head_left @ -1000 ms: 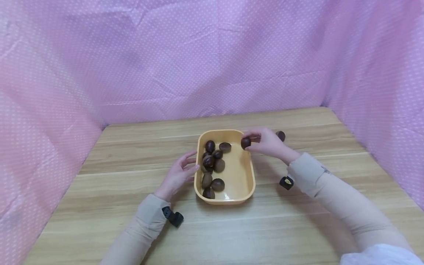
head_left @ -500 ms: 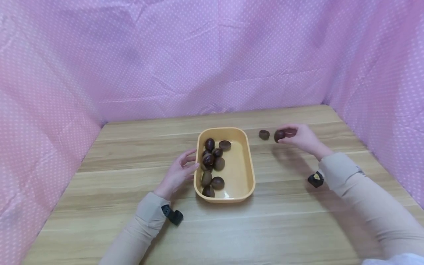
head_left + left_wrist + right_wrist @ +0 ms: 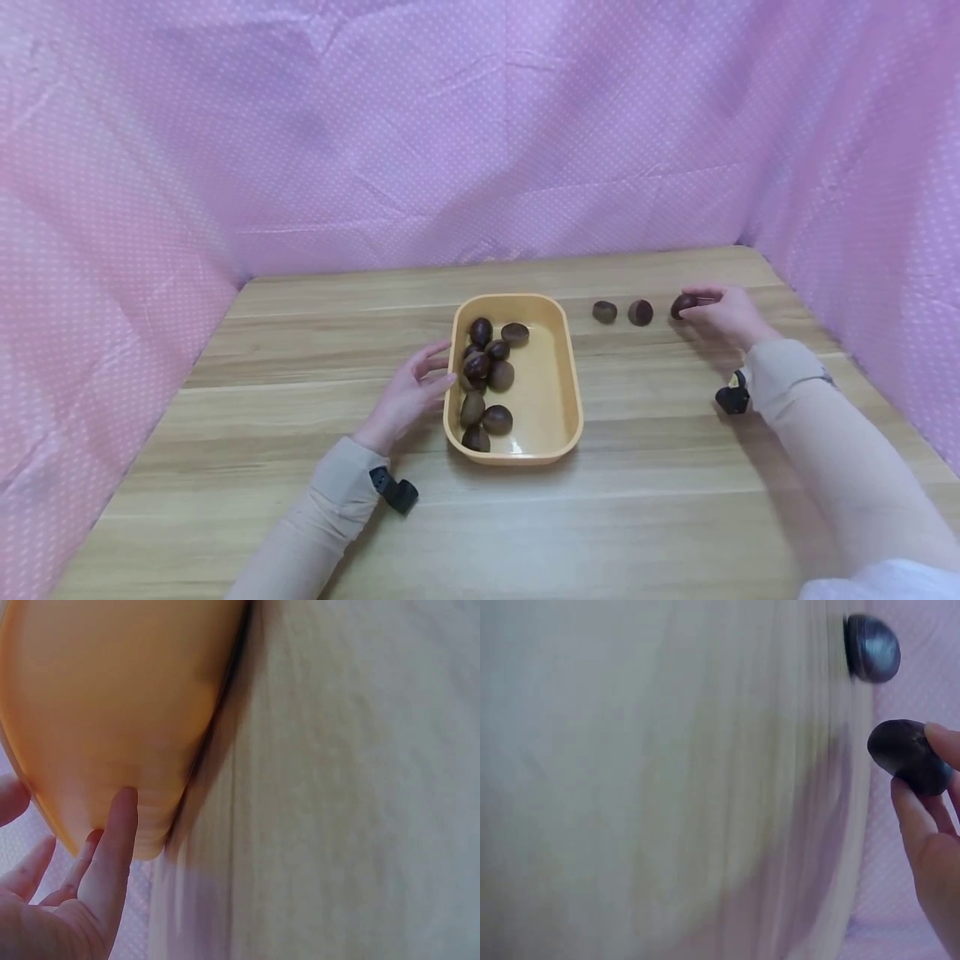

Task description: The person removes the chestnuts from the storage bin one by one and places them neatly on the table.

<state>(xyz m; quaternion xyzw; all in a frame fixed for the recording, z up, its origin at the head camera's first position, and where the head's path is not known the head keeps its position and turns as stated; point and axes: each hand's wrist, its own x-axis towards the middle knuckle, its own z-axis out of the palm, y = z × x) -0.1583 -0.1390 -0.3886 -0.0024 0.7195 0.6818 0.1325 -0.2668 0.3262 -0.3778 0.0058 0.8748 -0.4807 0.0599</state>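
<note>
Between thumb and fingertips, my right hand [image 3: 726, 315] pinches a dark brown chestnut [image 3: 909, 754] at the right rear of the table, close over the wood in the head view. To its left, two more chestnuts lie in a row: one nearer [image 3: 641, 312] and one farther left [image 3: 604, 312]. My left hand [image 3: 405, 396] stays at the left side of a yellow plastic tray [image 3: 573, 408], its fingers loosely extended along the outer wall. In the left wrist view one fingertip [image 3: 126, 796] meets that wall. Several chestnuts [image 3: 501, 376] gather along the tray's left half.
The wood-grain table [image 3: 300, 350] ends at a rear edge against pink dotted cloth [image 3: 420, 150], which hangs at the back and both sides. Another chestnut [image 3: 874, 649] shows near the table edge in the right wrist view.
My right hand has carried its chestnut from the tray's right rim past the row to the right. Both chestnuts lying on the table now show. The left hand keeps its place.
</note>
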